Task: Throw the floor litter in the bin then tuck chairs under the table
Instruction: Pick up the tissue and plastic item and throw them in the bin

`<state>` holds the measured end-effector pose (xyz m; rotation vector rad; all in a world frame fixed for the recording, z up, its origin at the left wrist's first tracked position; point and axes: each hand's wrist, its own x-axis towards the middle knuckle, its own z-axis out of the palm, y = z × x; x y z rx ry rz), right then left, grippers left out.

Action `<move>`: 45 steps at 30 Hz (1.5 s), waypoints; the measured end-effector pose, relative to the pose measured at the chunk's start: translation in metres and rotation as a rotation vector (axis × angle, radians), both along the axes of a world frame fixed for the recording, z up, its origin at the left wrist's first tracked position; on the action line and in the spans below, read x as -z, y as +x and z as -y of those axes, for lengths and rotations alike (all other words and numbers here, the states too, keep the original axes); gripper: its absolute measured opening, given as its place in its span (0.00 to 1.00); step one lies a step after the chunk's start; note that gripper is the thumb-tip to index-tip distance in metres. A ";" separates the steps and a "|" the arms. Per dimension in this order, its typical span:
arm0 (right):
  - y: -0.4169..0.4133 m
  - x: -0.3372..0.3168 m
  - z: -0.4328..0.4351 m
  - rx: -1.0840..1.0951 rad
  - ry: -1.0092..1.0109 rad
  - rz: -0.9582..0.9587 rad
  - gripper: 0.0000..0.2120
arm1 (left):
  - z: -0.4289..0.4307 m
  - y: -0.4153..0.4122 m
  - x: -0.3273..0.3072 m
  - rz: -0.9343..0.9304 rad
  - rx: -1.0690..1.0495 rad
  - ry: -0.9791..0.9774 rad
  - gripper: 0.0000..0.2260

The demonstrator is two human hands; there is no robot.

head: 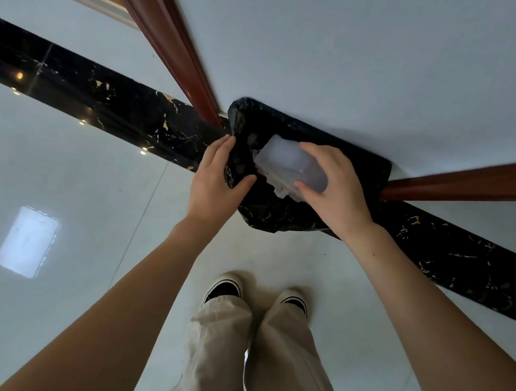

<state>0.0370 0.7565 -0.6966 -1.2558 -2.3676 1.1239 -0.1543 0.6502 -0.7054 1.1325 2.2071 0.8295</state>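
Observation:
A bin lined with a black plastic bag (283,210) stands on the floor against the white wall, just ahead of my feet. My right hand (335,186) grips a clear plastic container (288,160) and holds it tilted over the bin's mouth, with white crumpled litter (279,188) bunched under it. My left hand (218,176) pinches the left edge of the black bag, thumb inside and fingers outside. No chairs or table are in view.
Two reddish-brown wooden door frames (171,32) (470,182) rise on either side of the bin. A black marble strip (88,93) runs along the base of the wall. Glossy white floor tiles (64,178) spread to the left and around my shoes (226,289).

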 end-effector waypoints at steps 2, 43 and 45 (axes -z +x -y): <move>-0.002 0.006 0.001 -0.022 0.003 0.042 0.29 | 0.005 -0.001 0.003 0.025 -0.013 0.008 0.30; 0.041 -0.524 0.085 0.209 0.434 0.239 0.20 | 0.035 0.004 -0.542 -0.464 0.576 0.138 0.21; 0.051 -0.567 0.095 0.209 0.463 0.259 0.21 | 0.047 0.012 -0.591 -0.484 0.574 0.135 0.22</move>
